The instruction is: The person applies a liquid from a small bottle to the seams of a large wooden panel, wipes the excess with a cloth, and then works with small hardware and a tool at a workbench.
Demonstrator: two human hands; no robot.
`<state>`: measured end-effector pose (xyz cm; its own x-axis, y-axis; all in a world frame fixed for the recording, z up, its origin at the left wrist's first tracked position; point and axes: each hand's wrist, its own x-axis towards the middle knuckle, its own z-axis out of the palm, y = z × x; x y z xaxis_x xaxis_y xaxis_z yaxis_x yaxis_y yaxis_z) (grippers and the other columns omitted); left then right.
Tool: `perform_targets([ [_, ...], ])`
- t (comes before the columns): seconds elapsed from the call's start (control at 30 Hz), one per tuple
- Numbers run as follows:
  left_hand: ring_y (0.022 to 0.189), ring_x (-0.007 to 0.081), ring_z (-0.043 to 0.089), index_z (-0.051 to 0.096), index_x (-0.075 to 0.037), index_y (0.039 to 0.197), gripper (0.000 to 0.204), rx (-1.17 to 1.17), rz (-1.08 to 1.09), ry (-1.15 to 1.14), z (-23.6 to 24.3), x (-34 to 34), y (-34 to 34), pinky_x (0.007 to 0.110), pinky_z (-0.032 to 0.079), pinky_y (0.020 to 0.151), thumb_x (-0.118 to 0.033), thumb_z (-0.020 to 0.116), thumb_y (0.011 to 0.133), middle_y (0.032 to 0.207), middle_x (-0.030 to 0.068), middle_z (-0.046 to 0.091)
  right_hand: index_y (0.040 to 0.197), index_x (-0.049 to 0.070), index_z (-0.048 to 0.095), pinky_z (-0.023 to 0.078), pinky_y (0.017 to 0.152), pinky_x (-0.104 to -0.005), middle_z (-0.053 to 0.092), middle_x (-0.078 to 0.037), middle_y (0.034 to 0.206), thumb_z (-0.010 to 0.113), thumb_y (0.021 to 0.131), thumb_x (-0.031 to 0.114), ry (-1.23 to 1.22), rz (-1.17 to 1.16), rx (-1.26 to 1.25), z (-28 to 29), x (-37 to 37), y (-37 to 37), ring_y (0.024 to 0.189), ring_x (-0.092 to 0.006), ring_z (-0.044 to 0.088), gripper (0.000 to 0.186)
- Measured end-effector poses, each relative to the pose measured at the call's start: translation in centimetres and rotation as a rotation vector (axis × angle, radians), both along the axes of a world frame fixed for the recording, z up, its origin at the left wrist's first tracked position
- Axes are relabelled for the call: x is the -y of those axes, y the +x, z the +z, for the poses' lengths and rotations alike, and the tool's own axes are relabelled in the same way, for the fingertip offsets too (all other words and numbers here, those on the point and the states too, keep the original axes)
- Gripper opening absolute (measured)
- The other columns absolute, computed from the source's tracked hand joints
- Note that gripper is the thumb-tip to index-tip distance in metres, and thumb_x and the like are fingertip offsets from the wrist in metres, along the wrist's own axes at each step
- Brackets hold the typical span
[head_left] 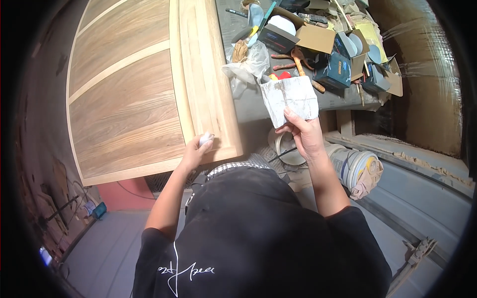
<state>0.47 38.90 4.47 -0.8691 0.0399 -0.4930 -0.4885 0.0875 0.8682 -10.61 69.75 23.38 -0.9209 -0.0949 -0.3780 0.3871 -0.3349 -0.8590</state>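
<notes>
My right hand (303,131) pinches a creased, whitish folded sheet (290,98) by its near edge, thumb on top. The sheet is held up in front of the cluttered bench, and its underside is hidden. At the near right corner of a wooden panel (124,111), my left hand (194,151) is closed around a small white lump (205,138), too small to tell its kind. That panel has darker grained boards set in a pale frame, with a wide pale rail along its right side.
On the grey bench (248,107) lie a clear plastic bag (251,64), orange-handled pliers (298,62) and several open boxes (334,69) of round discs. A white bucket (350,166) with a cloth over it lies to my right, beside a roll of tape (288,146).
</notes>
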Motion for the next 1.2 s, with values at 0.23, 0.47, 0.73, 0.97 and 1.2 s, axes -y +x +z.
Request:
perform_targets([
  [0.23, 0.071, 0.0135, 0.068, 0.075, 0.003, 0.102, 0.040, 0.206, -0.167, -0.282, -1.0, 1.2, -3.2, 0.031, 0.053, 0.068, -0.035, 0.080, 0.089, 0.081, 0.0097, 0.074, 0.128, -0.002, 0.058, 0.064, 0.064, -0.0330, 0.071, -0.012, 0.107, 0.068, 0.094, 0.005, 0.031, -0.023, 0.038, -0.5, -0.3, 0.3, 0.082, -0.0188, 0.073, 0.036],
  [0.47, 0.078, 0.0234, 0.073, 0.075, 0.004, 0.104, 0.051, 0.249, -0.322, -0.381, -1.1, 1.4, -4.7, 0.036, 0.055, 0.073, -0.044, 0.078, 0.087, 0.085, 0.0186, 0.074, 0.127, -0.003, 0.058, 0.064, 0.064, -0.0326, 0.071, -0.013, 0.107, 0.067, 0.094, 0.005, 0.028, -0.039, 0.053, -0.4, -0.4, 0.7, 0.083, -0.0190, 0.073, 0.036],
  [0.73, 0.085, 0.0304, 0.074, 0.074, 0.005, 0.106, 0.057, 0.274, -0.393, -0.496, -1.5, 1.5, -5.4, 0.039, 0.056, 0.078, -0.048, 0.078, 0.085, 0.092, 0.0225, 0.075, 0.128, -0.004, 0.056, 0.065, 0.065, -0.0335, 0.070, -0.014, 0.109, 0.067, 0.094, 0.004, 0.032, -0.037, 0.048, -0.5, -0.5, 1.0, 0.085, -0.0200, 0.073, 0.037],
  [0.97, 0.082, 0.0281, 0.074, 0.074, 0.006, 0.105, 0.058, 0.276, -0.326, -0.425, -2.2, 1.5, -5.0, 0.038, 0.055, 0.076, -0.049, 0.076, 0.087, 0.091, 0.0207, 0.075, 0.131, -0.004, 0.055, 0.065, 0.065, -0.0335, 0.070, -0.014, 0.110, 0.067, 0.094, 0.004, 0.052, -0.042, 0.063, -0.3, -0.3, 1.4, 0.087, -0.0201, 0.073, 0.040],
  [1.2, 0.071, 0.0177, 0.068, 0.073, 0.007, 0.101, 0.044, 0.246, -0.334, -0.476, -2.0, 1.2, -5.3, 0.034, 0.053, 0.065, -0.036, 0.077, 0.091, 0.081, 0.0130, 0.072, 0.129, -0.003, 0.056, 0.065, 0.064, -0.0334, 0.070, -0.013, 0.108, 0.068, 0.093, 0.005, 0.031, -0.034, 0.050, -0.8, -0.6, 1.8, 0.085, -0.0198, 0.073, 0.039],
])
